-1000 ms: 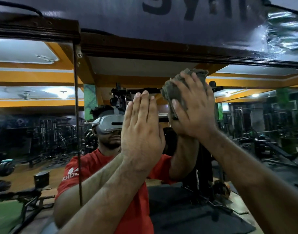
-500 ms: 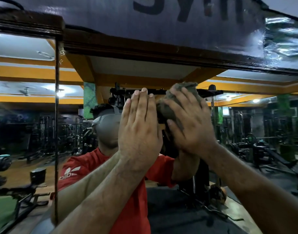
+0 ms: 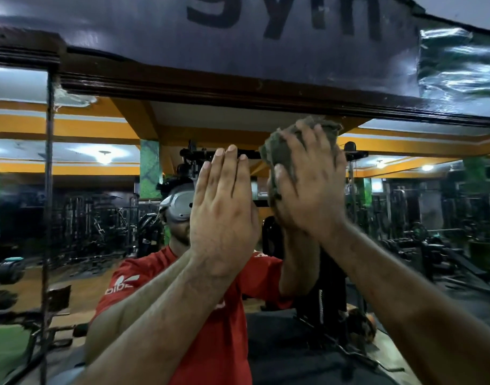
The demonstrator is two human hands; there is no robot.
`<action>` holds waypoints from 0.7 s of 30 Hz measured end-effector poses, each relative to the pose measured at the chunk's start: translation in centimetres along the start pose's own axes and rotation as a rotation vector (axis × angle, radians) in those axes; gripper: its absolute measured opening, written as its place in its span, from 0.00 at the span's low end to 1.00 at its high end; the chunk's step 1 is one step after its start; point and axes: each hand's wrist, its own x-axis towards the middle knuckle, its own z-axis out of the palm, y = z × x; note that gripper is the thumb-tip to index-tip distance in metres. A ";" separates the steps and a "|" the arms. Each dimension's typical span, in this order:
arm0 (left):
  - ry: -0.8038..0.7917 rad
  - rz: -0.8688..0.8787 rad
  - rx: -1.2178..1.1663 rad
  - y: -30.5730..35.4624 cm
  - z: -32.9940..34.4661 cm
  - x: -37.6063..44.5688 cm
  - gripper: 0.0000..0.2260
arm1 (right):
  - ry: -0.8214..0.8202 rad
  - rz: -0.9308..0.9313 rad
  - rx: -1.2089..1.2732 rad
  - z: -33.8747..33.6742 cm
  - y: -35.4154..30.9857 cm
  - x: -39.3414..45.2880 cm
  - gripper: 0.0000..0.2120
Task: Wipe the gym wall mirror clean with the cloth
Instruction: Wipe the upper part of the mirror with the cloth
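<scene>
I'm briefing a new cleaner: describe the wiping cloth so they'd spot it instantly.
Find the wall mirror's dark wooden top frame. Just under it, the right hand presses a bunched cloth on the glass. It's grey-green and fuzzy; the left hand beside it is bare.

Both forearms (image 3: 160,309) bare, no sleeves seen. In reflection: red short-sleeved T-shirt (image 3: 216,343) with white logo, grey headset (image 3: 180,205) worn.
</scene>
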 end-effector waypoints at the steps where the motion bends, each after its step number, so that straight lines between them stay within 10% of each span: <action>1: 0.000 0.000 -0.007 0.5 0.1 0.2 0.25 | -0.040 -0.088 0.004 0.3 0.0 -1.6 0.28; 4: -0.016 0.022 -0.019 1.9 0.6 0.2 0.25 | -0.120 -0.333 -0.032 -0.7 3.1 -4.8 0.28; 8: -0.052 0.032 -0.007 3.5 1.5 0.2 0.25 | -0.009 0.055 -0.035 -0.8 4.9 -0.5 0.28; 13: -0.109 0.079 -0.027 4.9 2.2 0.3 0.28 | -0.084 -0.288 -0.006 -1.1 5.9 -5.7 0.27; 18: -0.133 0.119 -0.029 5.6 3.3 0.1 0.29 | 0.040 0.140 -0.029 -1.0 7.1 -1.2 0.28; 21: -0.126 0.104 -0.046 6.1 3.6 0.8 0.29 | -0.087 -0.084 -0.001 -1.0 6.7 -4.5 0.28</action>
